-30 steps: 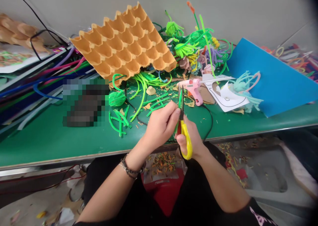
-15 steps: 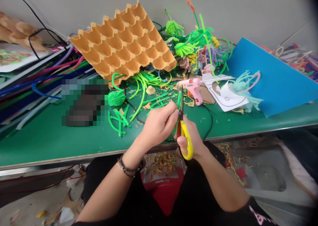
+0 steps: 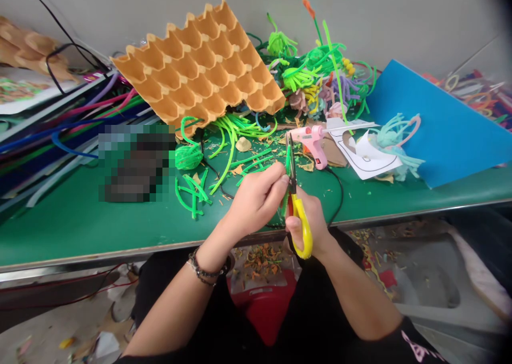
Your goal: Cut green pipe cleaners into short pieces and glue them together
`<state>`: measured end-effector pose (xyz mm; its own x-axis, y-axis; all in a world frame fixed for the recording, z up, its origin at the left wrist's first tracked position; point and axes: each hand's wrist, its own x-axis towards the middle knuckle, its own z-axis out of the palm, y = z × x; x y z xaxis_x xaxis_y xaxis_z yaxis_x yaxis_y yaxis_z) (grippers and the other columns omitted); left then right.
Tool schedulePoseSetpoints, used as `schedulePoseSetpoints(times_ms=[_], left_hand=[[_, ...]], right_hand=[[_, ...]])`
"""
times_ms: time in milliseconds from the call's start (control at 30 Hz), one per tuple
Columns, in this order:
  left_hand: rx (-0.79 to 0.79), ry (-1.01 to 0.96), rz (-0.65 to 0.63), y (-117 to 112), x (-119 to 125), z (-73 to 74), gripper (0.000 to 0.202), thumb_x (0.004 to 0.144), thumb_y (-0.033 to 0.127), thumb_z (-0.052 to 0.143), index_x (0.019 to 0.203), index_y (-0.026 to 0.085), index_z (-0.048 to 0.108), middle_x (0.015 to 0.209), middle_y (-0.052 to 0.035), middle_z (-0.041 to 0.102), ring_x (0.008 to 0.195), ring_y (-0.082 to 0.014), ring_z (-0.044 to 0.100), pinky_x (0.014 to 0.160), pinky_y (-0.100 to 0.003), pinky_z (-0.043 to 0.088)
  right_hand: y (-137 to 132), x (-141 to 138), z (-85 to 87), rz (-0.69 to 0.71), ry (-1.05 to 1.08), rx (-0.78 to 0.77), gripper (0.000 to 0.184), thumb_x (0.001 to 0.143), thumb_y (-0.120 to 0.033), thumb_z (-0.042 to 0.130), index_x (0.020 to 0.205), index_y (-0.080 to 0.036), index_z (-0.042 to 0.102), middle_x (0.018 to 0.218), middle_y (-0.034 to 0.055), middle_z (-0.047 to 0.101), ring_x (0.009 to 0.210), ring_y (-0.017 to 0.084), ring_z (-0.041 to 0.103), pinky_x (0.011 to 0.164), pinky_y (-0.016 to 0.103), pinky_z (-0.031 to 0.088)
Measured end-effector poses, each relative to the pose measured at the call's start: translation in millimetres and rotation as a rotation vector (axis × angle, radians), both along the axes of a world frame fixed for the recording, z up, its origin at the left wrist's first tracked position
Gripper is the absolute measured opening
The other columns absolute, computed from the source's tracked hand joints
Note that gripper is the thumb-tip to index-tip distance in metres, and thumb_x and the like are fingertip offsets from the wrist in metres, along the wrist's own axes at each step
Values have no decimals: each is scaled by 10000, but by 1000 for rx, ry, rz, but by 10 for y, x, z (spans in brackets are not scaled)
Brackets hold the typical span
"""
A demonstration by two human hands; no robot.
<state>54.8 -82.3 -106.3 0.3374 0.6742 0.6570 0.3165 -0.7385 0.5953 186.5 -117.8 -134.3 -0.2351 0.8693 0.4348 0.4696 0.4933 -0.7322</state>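
Observation:
My left hand point(image 3: 260, 196) pinches a short green pipe cleaner point(image 3: 287, 161), which stands upright along the scissor blades. Yellow-handled scissors point(image 3: 303, 228) are in my right hand point(image 3: 314, 217), its fingers through the loops and the blades pointing away from me. The blades look nearly closed beside the pipe cleaner; whether they touch it I cannot tell. Just beyond my hands lie cut green pipe cleaner pieces point(image 3: 256, 164) and a pink glue gun point(image 3: 314, 142). To the left sits a fuzzy green ball point(image 3: 189, 157) with more cut pieces point(image 3: 194, 193) in front of it.
A brown egg tray point(image 3: 200, 68) leans at the back, beside a heap of pipe cleaner shapes point(image 3: 316, 68). A blue board point(image 3: 444, 129) and white paper cut-outs point(image 3: 370, 161) lie right. Long pipe cleaners point(image 3: 72, 124) fill the left. A red bin point(image 3: 262, 305) stands below the table edge.
The scissor blades have drawn closer together along the green pipe cleaner. Both hands stay in almost the same place.

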Motion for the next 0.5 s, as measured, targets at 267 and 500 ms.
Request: schedulePoseSetpoints(times_ms=[267, 500], left_hand=[[-5, -71, -40, 15, -15, 22, 277, 857, 132, 387, 607, 189, 282, 520, 72, 268, 440, -41, 268, 414, -166, 241], [-58, -89, -64, 14, -35, 32, 274, 860, 148, 384, 604, 190, 295, 522, 69, 293, 442, -45, 285, 429, -167, 271]], right_hand=[[-66, -34, 99, -22, 132, -143, 497, 817, -664, 344, 627, -208, 402, 436, -60, 365, 404, 79, 355, 411, 228, 275], [-20, -28, 69, -8, 129, -112, 510, 804, -691, 318, 651, -211, 402, 449, -51, 404, 418, 91, 388, 421, 238, 295]])
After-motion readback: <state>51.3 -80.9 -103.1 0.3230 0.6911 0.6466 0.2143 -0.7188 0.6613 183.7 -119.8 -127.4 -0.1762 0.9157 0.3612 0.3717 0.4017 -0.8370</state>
